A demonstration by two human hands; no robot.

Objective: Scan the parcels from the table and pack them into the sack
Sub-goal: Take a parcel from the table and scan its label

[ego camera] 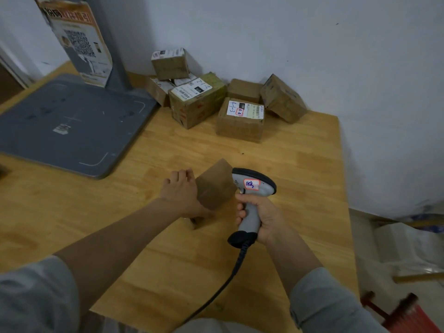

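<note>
Grey flat platform (72,123) well out to the left of the left hand (182,191), lying on the wooden worktop (300,176). Left hand curled round the left side of a small brown parcel (216,186), tipping it up on one edge; only plain cardboard faces showing, no label in view. Just right of that, close against the parcel, the nose of a grey handheld scanner (252,188), its handle wrapped tight in the right hand (257,217), black cable (230,277) trailing back toward the body. Beyond both hands, against the wall, a heap of more parcels (240,118), seemingly not yet scanned. Far right of the right hand, off the worktop, pale crumpled material (408,241): possibly the sack, hard to tell. Likely to fail the read if the label faces away from the scanner. Could slip out of so one-sided a hold. Might snag the cable on the worktop's edge when swinging toward the sack.
</note>
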